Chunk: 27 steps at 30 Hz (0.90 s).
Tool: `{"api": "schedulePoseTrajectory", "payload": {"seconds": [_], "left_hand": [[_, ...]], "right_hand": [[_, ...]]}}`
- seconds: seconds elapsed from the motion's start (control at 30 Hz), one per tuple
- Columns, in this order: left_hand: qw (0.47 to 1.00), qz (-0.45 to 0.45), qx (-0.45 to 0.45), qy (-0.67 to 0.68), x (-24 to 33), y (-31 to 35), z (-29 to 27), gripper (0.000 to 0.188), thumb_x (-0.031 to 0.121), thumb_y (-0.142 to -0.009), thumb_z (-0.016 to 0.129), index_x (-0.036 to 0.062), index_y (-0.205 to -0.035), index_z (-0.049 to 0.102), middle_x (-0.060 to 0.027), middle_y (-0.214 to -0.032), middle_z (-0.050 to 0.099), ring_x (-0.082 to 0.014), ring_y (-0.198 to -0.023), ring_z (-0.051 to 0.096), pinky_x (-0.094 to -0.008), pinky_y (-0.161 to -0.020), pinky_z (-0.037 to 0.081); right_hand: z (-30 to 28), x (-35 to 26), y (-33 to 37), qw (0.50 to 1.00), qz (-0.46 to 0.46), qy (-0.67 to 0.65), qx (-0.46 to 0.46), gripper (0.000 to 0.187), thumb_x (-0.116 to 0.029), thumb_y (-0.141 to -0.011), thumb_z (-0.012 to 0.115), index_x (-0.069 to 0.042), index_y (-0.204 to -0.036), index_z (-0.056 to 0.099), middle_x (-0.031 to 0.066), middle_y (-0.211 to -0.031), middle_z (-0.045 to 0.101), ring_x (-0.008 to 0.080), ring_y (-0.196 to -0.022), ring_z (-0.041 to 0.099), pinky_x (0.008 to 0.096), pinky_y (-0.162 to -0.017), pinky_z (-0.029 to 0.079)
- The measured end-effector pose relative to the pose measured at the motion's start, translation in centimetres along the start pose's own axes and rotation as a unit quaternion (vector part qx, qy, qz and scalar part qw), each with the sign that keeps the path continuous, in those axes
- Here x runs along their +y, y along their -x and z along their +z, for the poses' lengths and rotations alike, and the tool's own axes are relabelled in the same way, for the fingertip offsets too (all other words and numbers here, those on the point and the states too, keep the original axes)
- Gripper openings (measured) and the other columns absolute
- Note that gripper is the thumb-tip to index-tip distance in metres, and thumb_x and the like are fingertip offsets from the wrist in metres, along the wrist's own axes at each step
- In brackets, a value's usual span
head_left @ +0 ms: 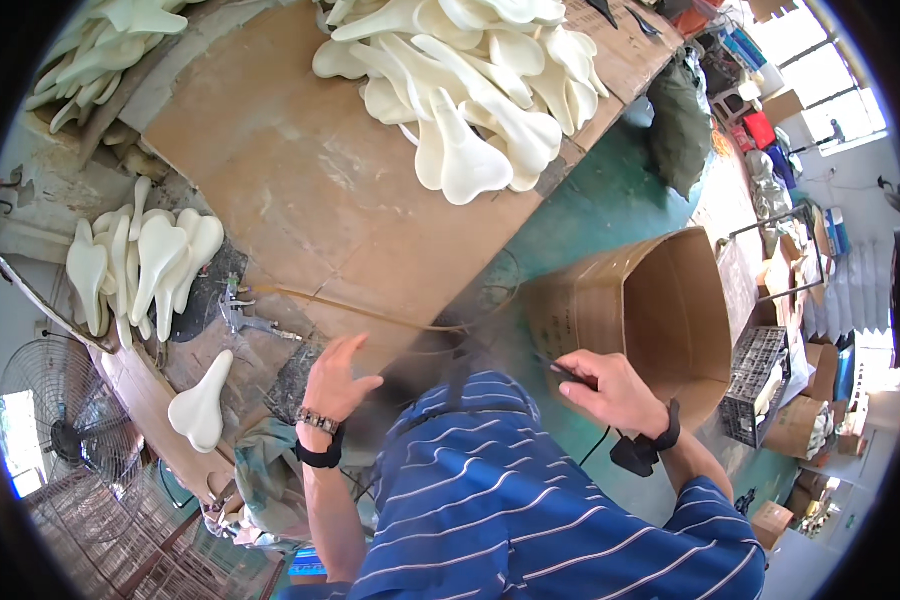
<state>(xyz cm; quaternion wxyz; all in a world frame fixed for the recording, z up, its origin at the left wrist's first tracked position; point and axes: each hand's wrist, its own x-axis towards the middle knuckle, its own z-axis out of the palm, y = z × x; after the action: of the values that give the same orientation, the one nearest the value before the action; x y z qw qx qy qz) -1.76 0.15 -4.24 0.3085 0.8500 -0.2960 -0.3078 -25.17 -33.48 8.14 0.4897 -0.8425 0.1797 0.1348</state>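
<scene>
My left hand [336, 384] hovers by the table's near edge, empty, with thumb and fingers apart. My right hand [615, 390], in front of the cardboard box, is closed round a small dark-handled tool [573, 375]; its exact kind is unclear. Close to my left hand lies a metal spray gun [242, 312] with a yellowish hose [355, 309]. Left of that hand, a single cream foam bicycle saddle [202, 402] lies on the bench. A small bunch of similar saddles [155, 250] sits farther left, and a large heap of saddles [460, 110] covers the table's far part.
A cardboard-covered worktable [300, 190] spreads ahead of me. On my right stands a tall open cardboard box [580, 300], with a black plastic crate [753, 385] beyond it. A wire-guarded fan [65, 435] is at the left. More saddles [120, 45] are piled far left.
</scene>
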Motion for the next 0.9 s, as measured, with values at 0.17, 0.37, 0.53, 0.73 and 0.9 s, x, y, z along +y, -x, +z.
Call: {"api": "schedulePoseTrajectory", "payload": {"seconds": [0.17, 0.37, 0.53, 0.73, 0.9], "left_hand": [[0.955, 0.245, -0.101, 0.135, 7.5, -3.2, 2.3, 0.098, 0.037, -0.074, 0.09, 0.0102, -0.156, 0.042, -0.0182, -0.156, 0.046, -0.0345, -0.145, 0.043, -0.0456, -0.122, 0.031], [0.925, 0.273, -0.22, 0.149, 7.4, -8.2, 9.1, 0.054, 0.032, -0.083, 0.085, 0.0088, -0.126, 0.064, -0.0079, -0.135, 0.063, -0.0291, -0.139, 0.05, -0.0529, -0.126, 0.018], [0.906, 0.055, -0.219, 0.359, 4.6, -10.4, 9.0, 0.021, 0.022, -0.083, 0.086, 0.0102, -0.092, 0.071, -0.0035, -0.093, 0.072, -0.0224, -0.091, 0.071, -0.0397, -0.093, 0.055], [0.911, 0.381, -0.106, 0.119, 10.9, -9.2, 8.0, 0.029, 0.031, -0.077, 0.087, 0.0101, -0.09, 0.072, -0.0096, -0.083, 0.069, -0.0303, -0.072, 0.068, -0.0373, -0.062, 0.052], [0.887, 0.439, -0.127, 0.063, 14.2, -8.2, 8.6, 0.032, 0.033, -0.076, 0.086, 0.0114, -0.094, 0.071, -0.0059, -0.083, 0.067, -0.0315, -0.072, 0.067, -0.0399, -0.062, 0.053]], "right_hand": [[1.1, -1.2, 0.5, 1.0, -0.005, 0.0, -0.012, 0.029, -0.005, -0.089, 0.073, 0.002, -0.115, 0.066, 0.0135, -0.07, 0.06, 0.025, -0.058, 0.056, 0.0366, -0.057, 0.044], [-0.5, -3.5, 1.1, 0.999, 0.017, -0.026, -0.009, 0.028, -0.004, -0.09, 0.072, 0.001, -0.116, 0.066, 0.0131, -0.069, 0.06, 0.0241, -0.057, 0.056, 0.0361, -0.056, 0.044], [-2.8, -3.2, 2.4, 0.995, 0.059, -0.015, -0.073, 0.03, -0.007, -0.092, 0.071, 0.002, -0.119, 0.064, 0.0122, -0.07, 0.062, 0.0215, -0.059, 0.059, 0.0356, -0.057, 0.045], [-1.4, -1.1, 0.0, 0.991, -0.121, 0.063, 0.008, 0.055, -0.02, -0.092, 0.077, 0.005, -0.134, 0.053, 0.0157, -0.084, 0.071, 0.0307, -0.075, 0.071, 0.0406, -0.067, 0.052], [0.9, -1.9, -2.4, 0.995, -0.02, -0.013, -0.096, 0.045, -0.019, -0.096, 0.072, 0.002, -0.133, 0.059, 0.0223, -0.077, 0.065, 0.0404, -0.066, 0.062, 0.0423, -0.061, 0.048]]}}
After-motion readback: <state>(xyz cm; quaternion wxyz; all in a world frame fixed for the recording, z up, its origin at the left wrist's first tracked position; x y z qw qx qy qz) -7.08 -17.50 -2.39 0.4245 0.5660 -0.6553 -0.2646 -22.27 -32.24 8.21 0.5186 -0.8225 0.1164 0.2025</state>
